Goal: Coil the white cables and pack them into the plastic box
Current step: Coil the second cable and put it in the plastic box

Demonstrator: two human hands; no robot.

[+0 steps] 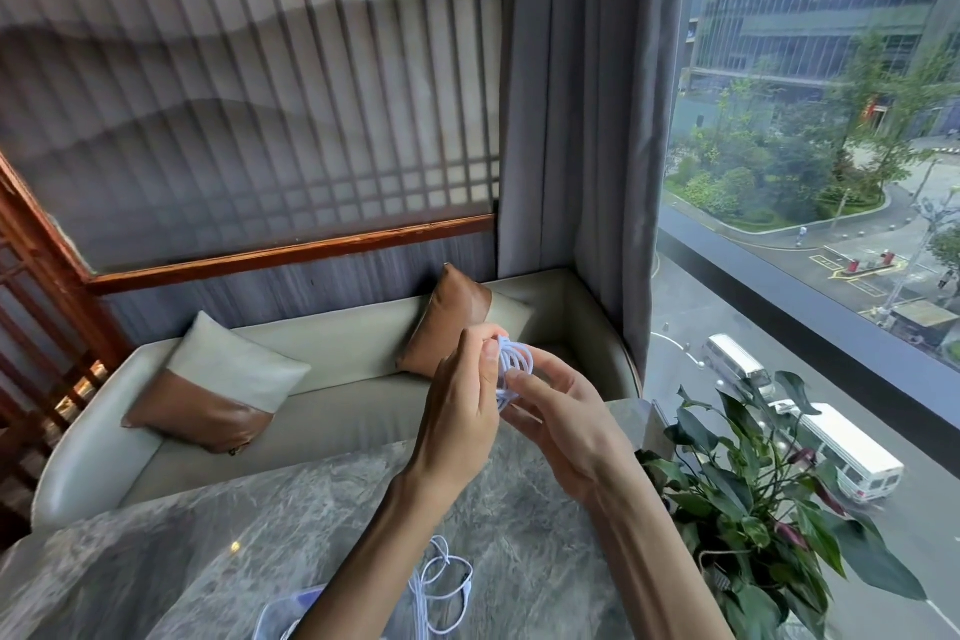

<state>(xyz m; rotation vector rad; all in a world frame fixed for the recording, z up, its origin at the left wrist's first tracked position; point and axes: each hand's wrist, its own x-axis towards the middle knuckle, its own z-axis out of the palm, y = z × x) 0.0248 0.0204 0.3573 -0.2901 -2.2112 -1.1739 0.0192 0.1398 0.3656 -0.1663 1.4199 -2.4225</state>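
Coiled white cable: held up above table, between your two hands. Your left hand: thumb and fingers pinch coil's left side. Your right hand: fingers curled round coil from right. Second white cable: lies loose on marble table, near edge, just right of plastic box; box partly hidden by your left forearm. Potted plant at right. Sofa beyond table's far edge.

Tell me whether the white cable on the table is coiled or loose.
Loose: the white cable sprawls in uneven loops on the table.
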